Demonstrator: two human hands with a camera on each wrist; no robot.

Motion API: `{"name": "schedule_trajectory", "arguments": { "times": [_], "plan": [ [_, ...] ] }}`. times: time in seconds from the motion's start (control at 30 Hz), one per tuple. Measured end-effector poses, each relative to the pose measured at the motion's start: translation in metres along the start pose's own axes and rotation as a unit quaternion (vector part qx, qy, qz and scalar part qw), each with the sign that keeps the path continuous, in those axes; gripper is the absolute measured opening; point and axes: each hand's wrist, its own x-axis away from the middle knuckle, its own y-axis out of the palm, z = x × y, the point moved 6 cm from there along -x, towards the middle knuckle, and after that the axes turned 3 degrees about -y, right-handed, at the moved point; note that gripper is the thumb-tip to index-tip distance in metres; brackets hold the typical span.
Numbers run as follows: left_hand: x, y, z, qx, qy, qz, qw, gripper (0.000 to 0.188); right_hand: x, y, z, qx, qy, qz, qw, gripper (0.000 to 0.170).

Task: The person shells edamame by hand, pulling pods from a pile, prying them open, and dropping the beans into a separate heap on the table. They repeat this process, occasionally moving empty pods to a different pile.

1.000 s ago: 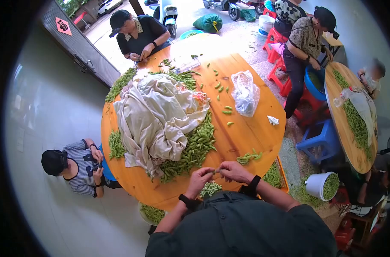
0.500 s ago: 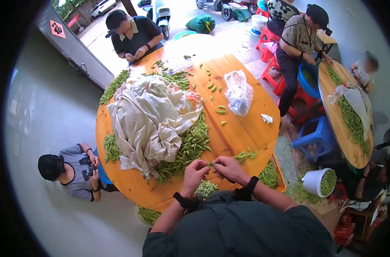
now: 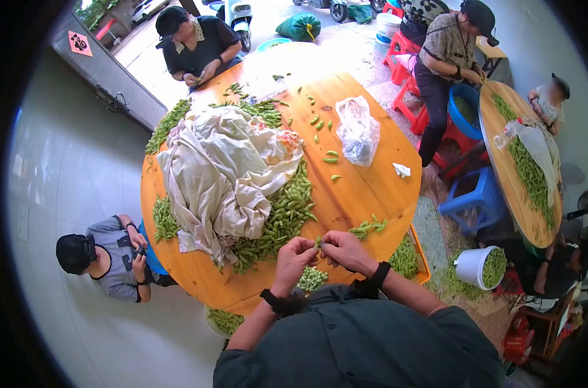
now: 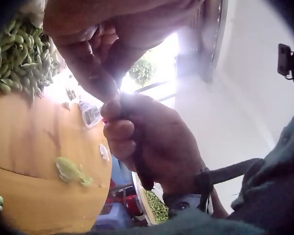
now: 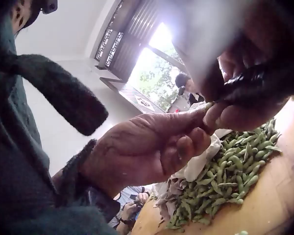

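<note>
A green soybean pod point(image 3: 318, 242) is pinched between the finger and thumb tips of my left hand point(image 3: 296, 260), above the table's near edge. My right hand point(image 3: 349, 252) meets it there with curled fingers. Within the right hand's grip runs a slim, shiny black tool point(image 5: 247, 82); its kind is hidden by the fingers. Just below the hands lies a small heap of shelled pale green beans point(image 3: 312, 278). Ahead of the left hand is a big pile of pods point(image 3: 287, 210), partly under a cream cloth point(image 3: 216, 171). A few pods point(image 3: 367, 226) lie beyond the right hand.
The round wooden table point(image 3: 378, 194) also bears a clear plastic bag point(image 3: 358, 132) and crumpled tissue point(image 3: 401, 170). An orange crate point(image 3: 420, 258) and white bucket point(image 3: 480, 268) of green pods stand at right. People work around this table and a second table point(image 3: 501, 136).
The head view has shifted slightly. My hands stay together at the pod, with the fingertips moving a little around it. The dark tool shows less in the head view now.
</note>
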Motion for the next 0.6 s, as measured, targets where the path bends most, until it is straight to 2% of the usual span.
{"name": "schedule_trajectory", "arguments": {
  "times": [0.07,0.2,0.23,0.27,0.3,0.37,0.4,0.43,0.47,0.5,0.57,0.6],
  "plan": [
    [0.001,0.001,0.001,-0.045,0.024,0.018,0.999,0.01,0.001,0.0,-0.001,0.011,-0.001,0.001,1.0,0.013],
    [0.006,0.008,0.007,-0.117,0.072,0.044,0.99,0.007,-0.002,-0.001,0.0,0.108,-0.074,0.044,0.99,0.014],
    [0.008,0.01,0.014,-0.184,0.138,0.054,0.972,0.007,-0.002,-0.002,-0.002,0.151,-0.107,0.07,0.98,0.016],
    [0.012,0.014,0.02,-0.249,0.202,0.063,0.945,0.007,-0.003,-0.001,0.001,0.149,-0.105,0.071,0.981,0.016],
    [0.011,0.014,0.018,-0.249,0.201,0.061,0.946,0.007,-0.003,-0.001,0.0,0.166,-0.117,0.077,0.976,0.016],
    [0.015,0.018,0.028,-0.34,0.306,0.077,0.886,0.008,-0.004,-0.001,-0.001,0.182,-0.128,0.082,0.971,0.016],
    [0.015,0.015,0.029,-0.34,0.305,0.075,0.886,0.008,-0.005,-0.001,-0.003,0.178,-0.132,0.078,0.972,0.016],
    [0.008,0.009,0.019,-0.254,0.204,0.04,0.944,0.008,-0.004,-0.001,-0.003,0.173,-0.135,0.072,0.973,0.016],
    [0.003,0.005,0.007,-0.163,0.098,0.005,0.982,0.007,-0.004,-0.002,-0.003,0.173,-0.133,0.073,0.973,0.016],
    [0.002,0.002,0.007,-0.162,0.096,0.004,0.982,0.007,-0.004,-0.002,-0.004,0.179,-0.142,0.049,0.972,0.016],
    [-0.006,-0.002,-0.006,-0.045,0.002,-0.065,0.997,0.007,-0.003,-0.002,-0.004,0.186,-0.15,0.025,0.971,0.016],
    [-0.009,-0.003,-0.008,-0.025,-0.018,-0.093,0.995,0.007,-0.003,-0.002,-0.003,0.191,-0.16,0.015,0.968,0.016]
  ]
}}
